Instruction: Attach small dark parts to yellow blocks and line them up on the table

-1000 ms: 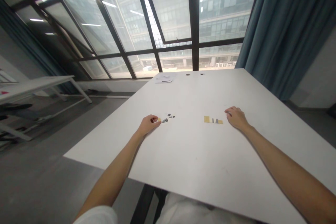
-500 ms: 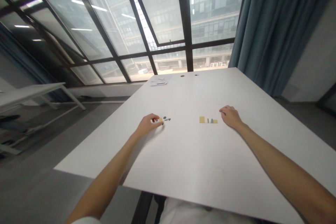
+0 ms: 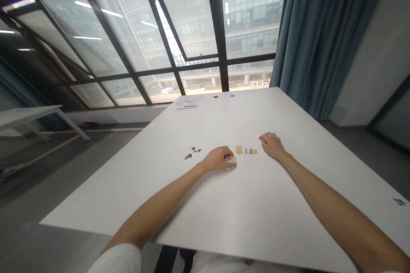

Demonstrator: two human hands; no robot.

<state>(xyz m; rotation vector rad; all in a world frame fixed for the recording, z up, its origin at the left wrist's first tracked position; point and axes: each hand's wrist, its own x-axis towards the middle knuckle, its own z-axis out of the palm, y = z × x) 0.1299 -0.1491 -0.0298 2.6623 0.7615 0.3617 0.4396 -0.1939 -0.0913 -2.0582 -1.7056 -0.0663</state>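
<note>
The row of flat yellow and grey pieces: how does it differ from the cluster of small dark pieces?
The row of flat yellow and grey pieces forms a line; the cluster of small dark pieces lies scattered. The row shows yellow, the cluster none. The row lies between the left hand and the right hand; the cluster lies left of both. Both rest on the white table.

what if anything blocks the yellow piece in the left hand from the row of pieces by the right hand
Nothing visible: the left hand holds the yellow piece close to the row of yellow and gray pieces, with only white tabletop between. The right hand is beyond the row's other end.
</note>
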